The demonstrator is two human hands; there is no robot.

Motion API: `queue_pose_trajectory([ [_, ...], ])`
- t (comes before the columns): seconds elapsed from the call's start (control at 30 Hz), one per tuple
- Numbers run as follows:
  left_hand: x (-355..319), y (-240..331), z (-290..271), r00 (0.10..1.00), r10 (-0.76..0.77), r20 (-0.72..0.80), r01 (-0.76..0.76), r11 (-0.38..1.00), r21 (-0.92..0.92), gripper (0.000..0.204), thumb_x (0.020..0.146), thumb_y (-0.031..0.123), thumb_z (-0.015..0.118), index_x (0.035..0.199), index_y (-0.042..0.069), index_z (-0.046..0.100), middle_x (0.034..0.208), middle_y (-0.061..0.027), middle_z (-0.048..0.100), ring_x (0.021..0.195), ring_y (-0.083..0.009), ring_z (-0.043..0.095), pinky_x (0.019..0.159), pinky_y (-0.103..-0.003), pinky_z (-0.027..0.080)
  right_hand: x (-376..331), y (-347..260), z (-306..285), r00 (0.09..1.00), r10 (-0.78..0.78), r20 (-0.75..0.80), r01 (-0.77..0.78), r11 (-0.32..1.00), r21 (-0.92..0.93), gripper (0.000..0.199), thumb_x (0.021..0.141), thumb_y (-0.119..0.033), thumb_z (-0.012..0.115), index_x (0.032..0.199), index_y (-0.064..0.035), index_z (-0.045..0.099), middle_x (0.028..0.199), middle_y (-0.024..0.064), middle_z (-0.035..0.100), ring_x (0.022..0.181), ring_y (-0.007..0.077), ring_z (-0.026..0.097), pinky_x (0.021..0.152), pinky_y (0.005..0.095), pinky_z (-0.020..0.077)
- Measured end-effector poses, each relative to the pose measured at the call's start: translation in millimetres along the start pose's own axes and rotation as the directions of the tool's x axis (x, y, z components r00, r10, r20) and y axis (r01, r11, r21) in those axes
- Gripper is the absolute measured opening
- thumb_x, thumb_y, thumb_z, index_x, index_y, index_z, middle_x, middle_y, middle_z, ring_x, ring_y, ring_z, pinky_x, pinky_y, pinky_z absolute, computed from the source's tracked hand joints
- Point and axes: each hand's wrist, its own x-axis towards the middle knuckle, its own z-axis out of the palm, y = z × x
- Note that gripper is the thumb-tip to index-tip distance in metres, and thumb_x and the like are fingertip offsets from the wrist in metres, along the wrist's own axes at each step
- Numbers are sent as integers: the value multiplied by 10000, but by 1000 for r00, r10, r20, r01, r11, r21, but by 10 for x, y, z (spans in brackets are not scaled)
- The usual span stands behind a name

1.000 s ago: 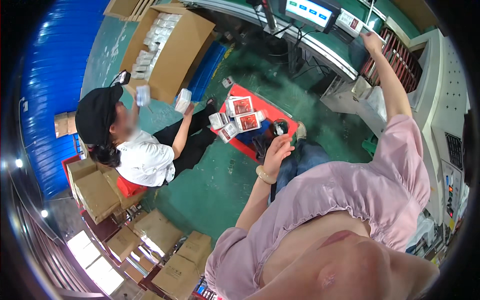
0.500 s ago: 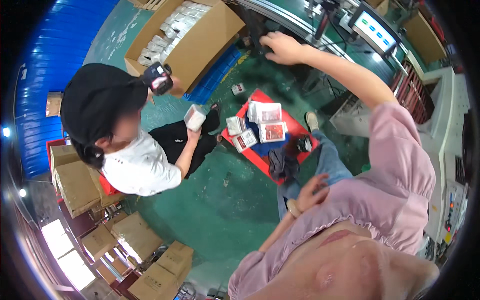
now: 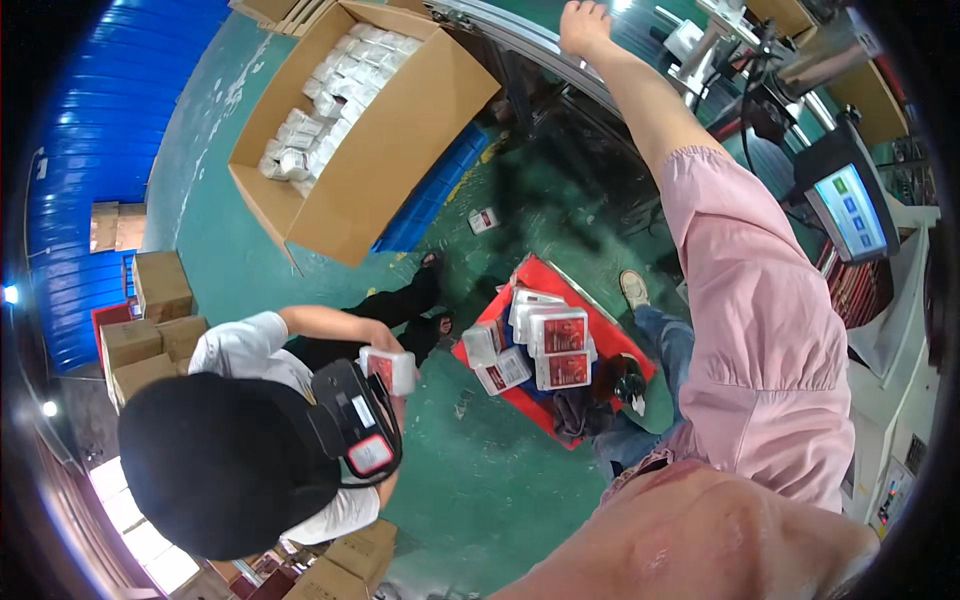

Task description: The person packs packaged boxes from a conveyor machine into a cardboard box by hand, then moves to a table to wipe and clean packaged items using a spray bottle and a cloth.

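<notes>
My right hand (image 3: 585,28) is stretched out to the top edge of the view, over the metal rail (image 3: 540,35) of the work line. Its fingers are bent and slightly apart, and I see nothing in them. Whether it touches the rail I cannot tell. My left hand is out of sight. Below my arm, several white packs with red labels (image 3: 562,370) lie on a red stool-like surface (image 3: 535,275), some stacked. A dark grey cloth (image 3: 578,415) and a dark, shiny object (image 3: 628,380) are by my knee.
At left, a co-worker in a black cap (image 3: 225,465) holds a white pack (image 3: 387,371). A big carton (image 3: 390,150) full of white packs stands on a blue pallet (image 3: 430,195). One pack (image 3: 482,220) lies on the floor. At right is a touch screen (image 3: 850,212).
My right hand has moved up and slightly right, over the rail. My left hand has left the view. The co-worker has bent lower and nearer, with a pack in hand.
</notes>
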Motion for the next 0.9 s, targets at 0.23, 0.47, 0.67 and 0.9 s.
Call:
queue_pose_trajectory([
  [0.23,-223,-28,537,942,333,29,-264,688,676,459,782,146,550,1226,100,445,1337,-100,392,1203,-267,389,965,-394,391,207,25,-718,878,258,402,-116,932,-344,837,700,-387,644,1364,-8,302,1394,262,272,1309,455,170,1024,628,123],
  [0.47,726,391,991,827,537,168,-562,773,296,597,774,115,615,1310,161,356,1310,-63,407,1267,-286,315,984,-397,367,475,363,-521,897,385,216,-359,921,-151,777,644,-330,698,1294,-17,409,1338,202,380,1256,439,290,992,646,181],
  [0.67,-18,624,1811,869,494,15,-401,687,607,529,794,115,627,1266,105,389,1224,-82,462,1199,-280,391,918,-356,407,-193,-792,-770,932,-53,-359,228,855,466,648,623,-211,668,1197,-44,417,1115,223,421,1059,407,389,934,493,308],
  [0.9,442,816,9,973,183,-137,-229,791,-567,544,816,121,608,1298,97,356,1249,-88,437,1191,-255,395,944,-347,377,-1784,-810,-1808,826,-119,-551,482,656,580,706,557,-167,678,1183,9,402,1057,231,445,983,395,437,881,439,374],
])
